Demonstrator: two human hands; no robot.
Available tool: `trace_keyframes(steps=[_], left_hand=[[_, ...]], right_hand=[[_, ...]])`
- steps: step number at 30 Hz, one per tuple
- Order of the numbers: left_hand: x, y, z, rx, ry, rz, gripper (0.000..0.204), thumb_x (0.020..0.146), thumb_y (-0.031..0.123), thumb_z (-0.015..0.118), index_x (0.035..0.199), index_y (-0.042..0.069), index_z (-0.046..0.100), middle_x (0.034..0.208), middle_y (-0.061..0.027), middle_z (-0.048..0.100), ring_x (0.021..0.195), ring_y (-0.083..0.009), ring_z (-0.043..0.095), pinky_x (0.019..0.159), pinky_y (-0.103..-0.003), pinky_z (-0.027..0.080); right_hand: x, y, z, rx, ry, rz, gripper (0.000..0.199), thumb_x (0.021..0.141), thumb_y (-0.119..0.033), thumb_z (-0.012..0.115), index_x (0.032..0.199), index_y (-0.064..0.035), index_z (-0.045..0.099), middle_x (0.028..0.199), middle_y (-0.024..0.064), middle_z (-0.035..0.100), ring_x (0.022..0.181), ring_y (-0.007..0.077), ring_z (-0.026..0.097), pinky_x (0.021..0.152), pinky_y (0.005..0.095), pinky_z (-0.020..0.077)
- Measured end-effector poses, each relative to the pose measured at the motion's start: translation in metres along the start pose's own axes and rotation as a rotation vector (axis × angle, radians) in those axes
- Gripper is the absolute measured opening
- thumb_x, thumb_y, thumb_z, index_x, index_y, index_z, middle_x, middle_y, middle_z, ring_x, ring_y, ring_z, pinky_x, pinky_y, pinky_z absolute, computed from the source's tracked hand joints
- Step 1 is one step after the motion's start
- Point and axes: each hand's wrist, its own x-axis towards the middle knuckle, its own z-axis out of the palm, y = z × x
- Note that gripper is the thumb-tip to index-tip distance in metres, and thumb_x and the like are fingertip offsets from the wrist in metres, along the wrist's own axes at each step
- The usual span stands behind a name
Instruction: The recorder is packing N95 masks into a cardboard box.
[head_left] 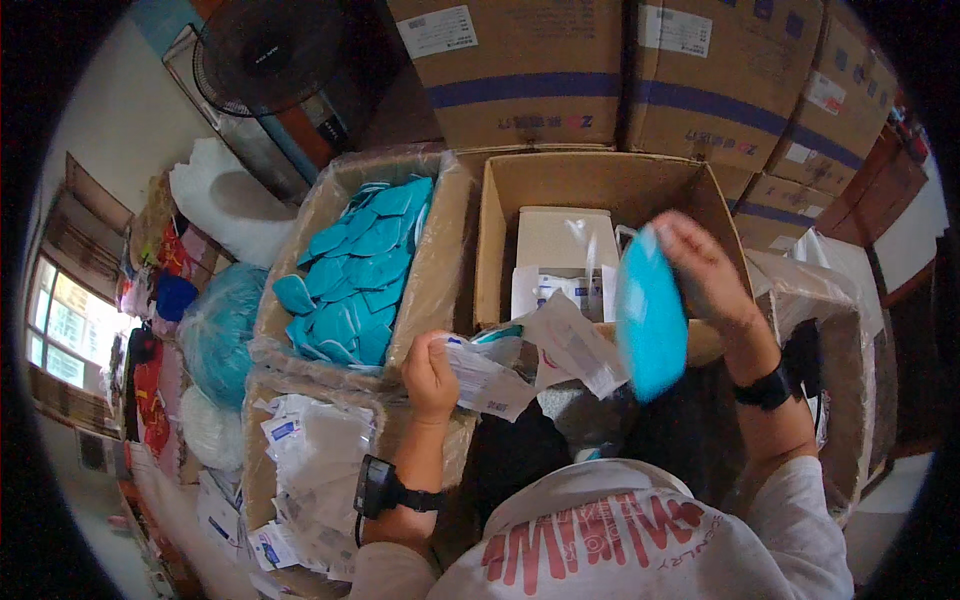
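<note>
My right hand pinches a teal folded face mask by its upper end, slightly blurred, above the front of an open carton. Further left, my left hand is closed around printed white pouches, which fan out to the right. Another printed pouch lies between the hands, close to the mask; whether it is held cannot be told. Inside the carton stands a smaller white box with packed pouches at its front.
Left of the carton, a plastic-lined box holds a heap of teal masks. A nearer box contains loose white pouches. Stacked cartons rise behind, and a fan stands at the back left. Another lined box is on the right.
</note>
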Motion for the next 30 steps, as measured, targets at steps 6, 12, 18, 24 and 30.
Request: trace_keyframes(steps=[6, 12, 18, 24, 30], left_hand=[[0.008, 0.024, -0.004, -0.054, -0.131, 0.253, 0.014, 0.086, 0.013, 0.046, 0.082, 0.003, 0.055, 0.071, -0.0138, 0.059, 0.062, -0.0312, 0.057, 0.055, -0.037, 0.045], [0.006, 0.028, -0.011, -0.037, -0.149, 0.324, 0.010, 0.083, 0.010, 0.048, 0.082, 0.003, 0.055, 0.072, -0.0126, 0.060, 0.062, -0.0297, 0.057, 0.055, -0.035, 0.045], [-0.002, 0.025, -0.006, -0.055, -0.219, 0.313, 0.008, 0.080, 0.009, 0.053, 0.084, 0.005, 0.056, 0.073, -0.0102, 0.061, 0.064, -0.0287, 0.058, 0.057, -0.037, 0.047], [-0.010, 0.028, -0.011, 0.000, -0.235, 0.150, 0.009, 0.080, 0.011, 0.054, 0.085, 0.005, 0.058, 0.079, -0.0136, 0.061, 0.072, -0.0309, 0.059, 0.061, -0.038, 0.047], [-0.007, -0.038, -0.081, 0.236, 0.236, -0.255, 0.020, 0.085, 0.015, 0.047, 0.094, 0.000, 0.058, 0.089, -0.0201, 0.060, 0.081, -0.0340, 0.059, 0.068, -0.039, 0.046]], right_hand=[[-0.003, 0.016, 0.071, -0.933, -0.545, -0.217, 0.021, 0.084, -0.023, 0.050, 0.097, -0.0067, 0.055, 0.086, 0.0116, 0.057, 0.076, 0.0302, 0.058, 0.066, 0.0391, 0.0469], [0.001, 0.039, 0.087, -0.959, -0.480, -0.257, 0.025, 0.081, -0.021, 0.052, 0.103, -0.0082, 0.053, 0.090, 0.0124, 0.056, 0.079, 0.0327, 0.058, 0.067, 0.0430, 0.0467], [0.006, 0.048, 0.101, -0.807, -0.579, -0.157, 0.025, 0.079, -0.017, 0.057, 0.102, -0.0080, 0.055, 0.088, 0.0133, 0.061, 0.077, 0.0323, 0.058, 0.068, 0.0387, 0.0467], [-0.005, 0.058, 0.111, -0.775, -0.712, 0.008, 0.021, 0.082, -0.023, 0.055, 0.091, -0.0037, 0.055, 0.083, 0.0176, 0.058, 0.074, 0.0320, 0.058, 0.066, 0.0401, 0.0448], [0.014, 0.039, 0.109, 0.093, 0.098, 0.147, 0.026, 0.087, -0.027, 0.052, 0.102, -0.0059, 0.054, 0.091, 0.0006, 0.055, 0.079, 0.0095, 0.049, 0.073, 0.0261, 0.0420]])
